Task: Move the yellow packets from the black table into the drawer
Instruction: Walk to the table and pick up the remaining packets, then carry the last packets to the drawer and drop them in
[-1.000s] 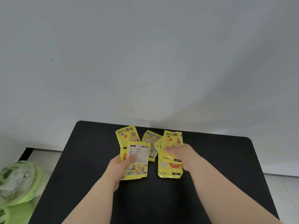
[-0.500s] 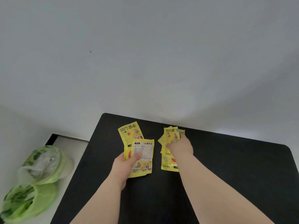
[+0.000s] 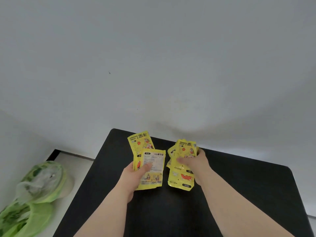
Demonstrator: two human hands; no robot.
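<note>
The stack (image 3: 181,181) has grown thicker, and the right hand (image 3: 196,164) clamps it. At its 9 o'clock, the left hand (image 3: 135,177) grips two packets (image 3: 153,170).

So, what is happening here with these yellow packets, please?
A person is gathering yellow packets off the black table. The left hand holds one packet with its white label up and the thumb on top. Another packet lies partly under it. The right hand grips a bunch of several packets. The drawer is not in view. Green bags lie on the floor at the left.
</note>
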